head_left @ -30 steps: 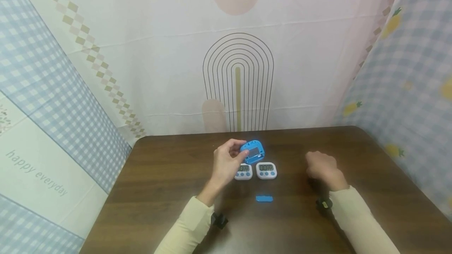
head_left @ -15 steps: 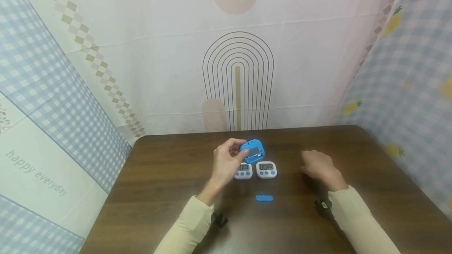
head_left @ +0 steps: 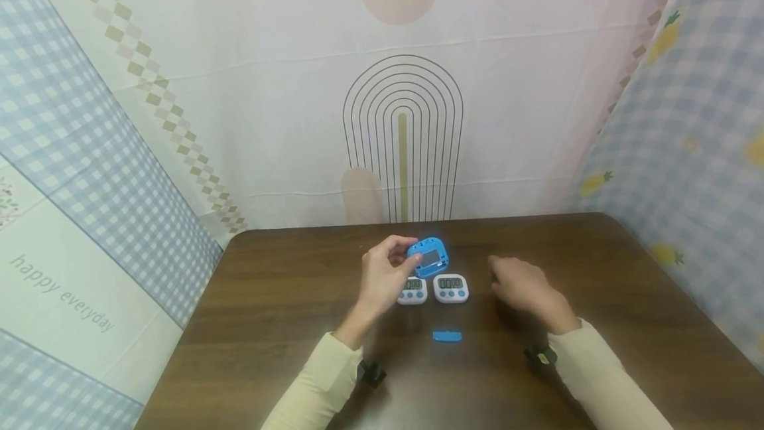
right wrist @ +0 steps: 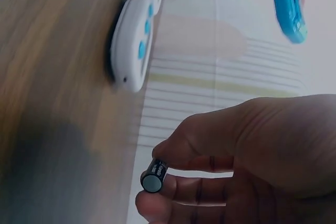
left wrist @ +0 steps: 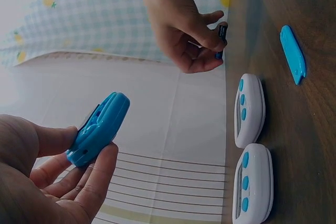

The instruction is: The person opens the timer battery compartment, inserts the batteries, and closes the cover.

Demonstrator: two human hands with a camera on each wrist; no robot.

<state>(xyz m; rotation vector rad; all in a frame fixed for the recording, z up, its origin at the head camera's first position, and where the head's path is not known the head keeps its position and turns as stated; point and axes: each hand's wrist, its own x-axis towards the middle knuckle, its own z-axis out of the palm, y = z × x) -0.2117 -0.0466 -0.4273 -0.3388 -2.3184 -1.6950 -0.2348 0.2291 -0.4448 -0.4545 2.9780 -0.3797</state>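
My left hand (head_left: 382, 277) holds a blue timer (head_left: 428, 257) up above the table, thumb on one face and fingers on the other. Its back, with a grey rectangular recess, faces the head camera. Between thumb and fingertips my right hand (head_left: 525, 284) pinches a small dark battery (right wrist: 156, 176), one flat silvery end showing in the right wrist view. The battery cannot be made out in the head view. A slim blue battery cover (head_left: 447, 336) lies on the table in front of two white timers.
Side by side on the brown table (head_left: 268, 324) stand a white timer (head_left: 451, 288) and a second white timer (head_left: 412, 292), partly hidden by my left hand. A patterned cloth (head_left: 298, 118) hangs behind the table's far edge.
My right hand has moved left, closer to the white timers and the blue timer. The left hand and the blue timer have stayed almost still.
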